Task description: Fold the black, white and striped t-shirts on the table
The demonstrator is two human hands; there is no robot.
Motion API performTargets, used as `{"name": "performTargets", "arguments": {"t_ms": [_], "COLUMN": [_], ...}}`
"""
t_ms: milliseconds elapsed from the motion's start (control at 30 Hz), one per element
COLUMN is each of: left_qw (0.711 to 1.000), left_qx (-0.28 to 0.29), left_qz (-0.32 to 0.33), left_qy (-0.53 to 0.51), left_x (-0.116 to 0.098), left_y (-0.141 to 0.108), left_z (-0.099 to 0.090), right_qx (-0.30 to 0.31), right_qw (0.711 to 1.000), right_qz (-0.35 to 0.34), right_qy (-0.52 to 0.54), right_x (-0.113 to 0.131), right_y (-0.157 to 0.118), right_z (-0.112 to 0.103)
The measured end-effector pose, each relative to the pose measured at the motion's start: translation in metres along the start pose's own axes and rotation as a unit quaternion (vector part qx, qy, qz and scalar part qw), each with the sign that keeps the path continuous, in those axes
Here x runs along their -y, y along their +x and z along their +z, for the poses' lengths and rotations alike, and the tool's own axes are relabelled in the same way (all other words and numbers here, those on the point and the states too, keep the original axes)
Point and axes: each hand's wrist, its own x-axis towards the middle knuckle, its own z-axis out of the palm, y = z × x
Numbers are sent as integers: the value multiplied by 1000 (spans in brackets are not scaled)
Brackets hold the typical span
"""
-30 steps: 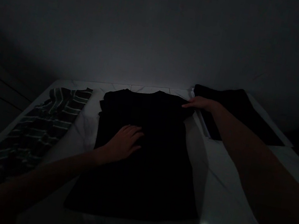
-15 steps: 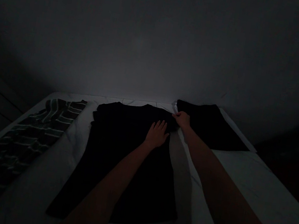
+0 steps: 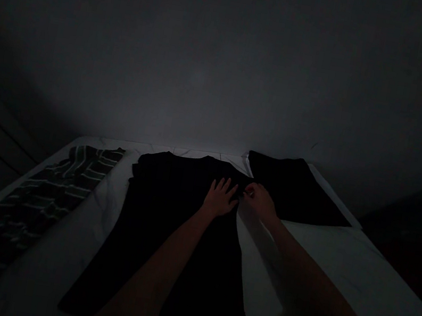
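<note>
A black shirt lies spread out on a pale marbled surface, its neckline towards the wall. My left hand rests flat on its upper right part, fingers spread. Beside it, my right hand pinches the edge of the shirt's right sleeve between thumb and fingers. Dim light hides the folds of the black cloth, so the sleeve's exact shape is hard to make out.
A dark striped garment lies along the left side. Folded black cloth with something white under it lies at the back right. A plain grey wall rises behind the surface.
My right hand has come down and nearer along the sleeve edge, still pinching. My left hand stays flat on the shirt. The whole view has shifted slightly.
</note>
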Motion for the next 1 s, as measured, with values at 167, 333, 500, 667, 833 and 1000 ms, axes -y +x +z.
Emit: {"name": "performTargets", "arguments": {"t_ms": [167,333,500,667,833,1000], "left_qw": [1000,1000,998,986,964,902], "left_qx": [6,10,41,25,-63,-132], "left_qz": [9,4,4,-21,-165,-399], "left_qy": [-4,-16,-49,-165,-198,-97], "left_x": [0,0,-5,-2,74,210], "left_y": [-1,-3,-9,-5,-34,-104], "left_z": [-2,-8,-13,-32,-79,-123], "right_qx": [-26,8,125,81,10,47], "right_qw": [994,981,970,975,965,947], "right_qz": [-90,-146,-134,-146,-240,-261], "right_qy": [-53,-123,-159,-150,101,180], "right_x": [2,14,12,47,154,260], "right_y": [-19,-9,-3,33,63,71], "right_z": [6,-3,-16,-21,10,83]}}
